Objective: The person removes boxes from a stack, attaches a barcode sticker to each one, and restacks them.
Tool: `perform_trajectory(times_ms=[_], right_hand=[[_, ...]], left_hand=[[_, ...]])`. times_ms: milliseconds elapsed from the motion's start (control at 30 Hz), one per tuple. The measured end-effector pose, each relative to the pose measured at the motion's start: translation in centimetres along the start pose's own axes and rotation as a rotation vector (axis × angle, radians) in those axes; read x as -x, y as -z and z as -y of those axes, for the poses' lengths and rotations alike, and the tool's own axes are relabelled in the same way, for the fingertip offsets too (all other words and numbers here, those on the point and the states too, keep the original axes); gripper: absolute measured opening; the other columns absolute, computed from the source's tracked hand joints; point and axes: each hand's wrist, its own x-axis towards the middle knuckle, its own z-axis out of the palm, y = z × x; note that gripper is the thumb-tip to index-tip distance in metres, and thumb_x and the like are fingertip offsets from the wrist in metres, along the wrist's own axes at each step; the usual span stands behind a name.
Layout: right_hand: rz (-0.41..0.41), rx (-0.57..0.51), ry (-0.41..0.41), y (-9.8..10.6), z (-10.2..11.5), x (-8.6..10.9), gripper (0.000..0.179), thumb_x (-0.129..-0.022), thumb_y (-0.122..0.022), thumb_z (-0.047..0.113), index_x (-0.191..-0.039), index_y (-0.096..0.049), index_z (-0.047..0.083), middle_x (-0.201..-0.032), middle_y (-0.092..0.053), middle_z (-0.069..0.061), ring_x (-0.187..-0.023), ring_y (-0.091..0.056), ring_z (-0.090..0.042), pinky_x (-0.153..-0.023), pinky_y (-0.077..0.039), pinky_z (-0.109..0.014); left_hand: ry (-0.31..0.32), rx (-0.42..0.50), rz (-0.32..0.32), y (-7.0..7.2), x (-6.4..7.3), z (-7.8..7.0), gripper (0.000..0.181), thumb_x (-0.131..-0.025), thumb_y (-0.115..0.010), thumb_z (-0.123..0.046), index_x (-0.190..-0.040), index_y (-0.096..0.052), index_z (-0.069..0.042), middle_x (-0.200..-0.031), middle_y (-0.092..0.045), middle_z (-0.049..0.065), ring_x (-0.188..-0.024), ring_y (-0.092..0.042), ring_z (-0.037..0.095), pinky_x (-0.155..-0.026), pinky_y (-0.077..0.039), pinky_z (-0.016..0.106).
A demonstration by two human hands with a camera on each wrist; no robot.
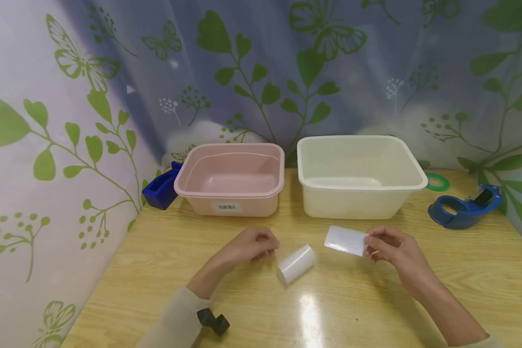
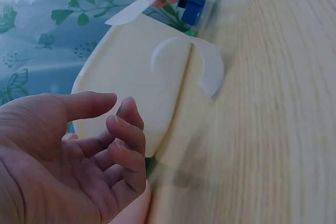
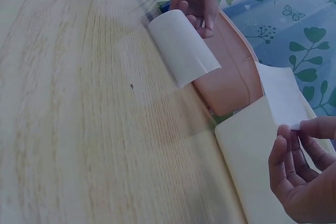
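The left sleeve [image 1: 174,316] is plain, pale cream cloth that reaches almost to the wrist. By its cuff, on the right side, sits a small black wrist piece [image 1: 206,317] — two angular lumps, side by side and joined, dark all over. The right sleeve [image 1: 478,343] shows only as a pale sliver at the scene's near right, similar in colour, and ends farther up, leaving much of the right forearm [image 1: 443,304] uncovered. The left hand [image 1: 250,244] and right hand [image 1: 393,249] are bare — fine creases line the left palm [image 2: 47,177].
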Motion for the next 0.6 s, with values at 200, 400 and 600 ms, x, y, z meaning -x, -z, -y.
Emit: perform_trajectory(times_ms=[200,400,600], right_hand=[[0.011,0.039,-0.004,-0.2,0.2,0.1,0.012,-0.101,-0.069,0.012,-0.108,-0.067,0.002,-0.088,-0.069,-0.001,-0.076,-0.067,-0.017,-0.070,-0.059,-0.031],[-0.013,0.144,0.026,-0.1,0.5,-0.1,0.019,-0.102,-0.069,0.017,-0.110,-0.066,0.000,-0.081,-0.065,-0.002,-0.067,-0.064,-0.021,-0.068,-0.058,-0.031],[-0.047,0.228,0.050,-0.3,1.0,-0.4,0.025,-0.103,-0.068,0.020,-0.114,-0.065,-0.002,-0.076,-0.063,-0.003,-0.065,-0.063,-0.022,-0.066,-0.057,-0.030]], left_hand=[[-0.060,0.002,0.046,-0.7,-0.7,-1.3,0.027,-0.103,-0.066,-0.025,-0.108,-0.068,0.001,-0.092,-0.070,0.017,-0.069,-0.055,0.017,-0.057,-0.043,0.023],[-0.133,0.041,0.111,-2.3,-1.6,-3.5,0.022,-0.104,-0.064,-0.023,-0.111,-0.067,-0.003,-0.088,-0.071,0.005,-0.068,-0.058,0.014,-0.058,-0.044,0.023],[-0.172,0.103,0.118,-4.1,-3.0,-5.6,0.026,-0.106,-0.061,-0.021,-0.125,-0.062,-0.004,-0.094,-0.075,0.010,-0.068,-0.063,0.015,-0.058,-0.046,0.023]])
